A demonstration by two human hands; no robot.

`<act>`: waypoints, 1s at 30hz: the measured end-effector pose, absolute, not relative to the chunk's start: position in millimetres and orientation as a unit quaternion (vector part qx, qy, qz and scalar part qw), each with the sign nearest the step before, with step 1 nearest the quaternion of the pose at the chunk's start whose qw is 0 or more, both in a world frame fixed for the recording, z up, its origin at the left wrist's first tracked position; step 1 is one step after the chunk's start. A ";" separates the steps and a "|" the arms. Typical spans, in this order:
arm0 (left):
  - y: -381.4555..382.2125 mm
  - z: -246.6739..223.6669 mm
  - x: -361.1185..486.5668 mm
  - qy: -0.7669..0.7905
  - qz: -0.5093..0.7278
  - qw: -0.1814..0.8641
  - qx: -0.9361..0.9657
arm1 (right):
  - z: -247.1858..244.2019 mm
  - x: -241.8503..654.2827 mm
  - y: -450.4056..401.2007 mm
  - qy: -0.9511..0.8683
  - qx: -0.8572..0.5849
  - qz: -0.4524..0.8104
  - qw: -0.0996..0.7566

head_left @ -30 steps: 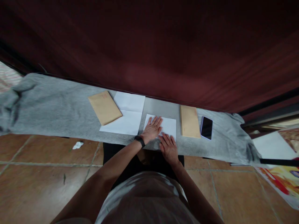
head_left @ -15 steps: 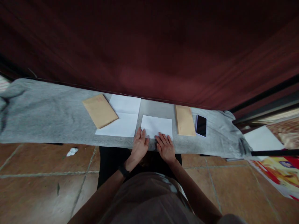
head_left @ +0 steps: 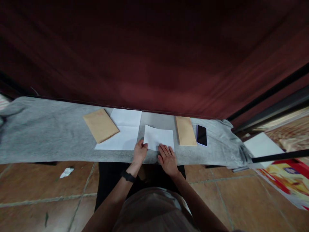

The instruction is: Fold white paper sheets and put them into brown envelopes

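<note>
Head view. Left hand: thumb and fingers closed on the near left corner of a small white sheet; black band at the wrist. Right hand: held flat, fingers extended and slightly parted, fingertips on the sheet's near edge, towards its right end. Small white sheet: blank on its upper face, lying between the two hands near the front of the tabletop, its left end slightly bowed.

Tabletop: long and narrow, covered with grey cloth. To the left of the small sheet, a larger white sheet, creased across the middle; a brown envelope set askew over its left part. To the right, a second brown envelope, roughly upright to the wearer; just beside it, a phone, dark screen up, pale purple rim.

Surroundings: dark red hanging behind the tabletop; brown tiled floor below, bearing one crumpled white scrap at left; red and yellow printed sheet at far right.
</note>
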State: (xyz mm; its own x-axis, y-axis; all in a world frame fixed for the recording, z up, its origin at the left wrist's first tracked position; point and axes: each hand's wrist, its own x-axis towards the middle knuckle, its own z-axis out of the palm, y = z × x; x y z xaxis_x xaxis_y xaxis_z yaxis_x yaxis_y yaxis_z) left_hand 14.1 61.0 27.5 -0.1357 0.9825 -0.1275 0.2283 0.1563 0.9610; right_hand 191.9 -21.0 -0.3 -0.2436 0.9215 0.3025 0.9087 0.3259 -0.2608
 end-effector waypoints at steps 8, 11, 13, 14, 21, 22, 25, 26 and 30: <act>45.0 101.3 41.9 0.472 0.484 0.510 0.532 | 46.4 164.3 8.7 -0.640 -0.612 0.182 0.428; 41.5 105.1 39.8 0.498 0.534 0.516 0.448 | 74.2 165.8 23.3 -0.486 -0.579 0.320 0.571; 41.5 96.2 32.5 0.542 0.549 0.525 0.360 | 87.4 170.5 28.4 -0.383 -0.544 0.404 0.628; 41.8 90.4 27.8 0.559 0.547 0.538 0.316 | 91.3 173.2 29.6 -0.343 -0.525 0.438 0.644; 39.1 66.7 -2.1 0.524 0.509 0.616 0.295 | 78.5 192.0 38.8 -0.259 -0.502 0.521 0.640; 38.6 64.5 -4.7 0.529 0.498 0.613 0.311 | 74.0 194.7 43.4 -0.264 -0.508 0.521 0.633; 39.7 55.8 -7.8 0.558 0.456 0.603 0.344 | 59.5 201.7 61.7 -0.287 -0.540 0.503 0.610; 40.9 52.5 -7.2 0.568 0.441 0.602 0.348 | 54.5 203.6 68.1 -0.304 -0.560 0.487 0.597; 46.1 41.5 2.0 0.595 0.394 0.618 0.329 | 33.3 207.5 81.1 -0.391 -0.634 0.387 0.544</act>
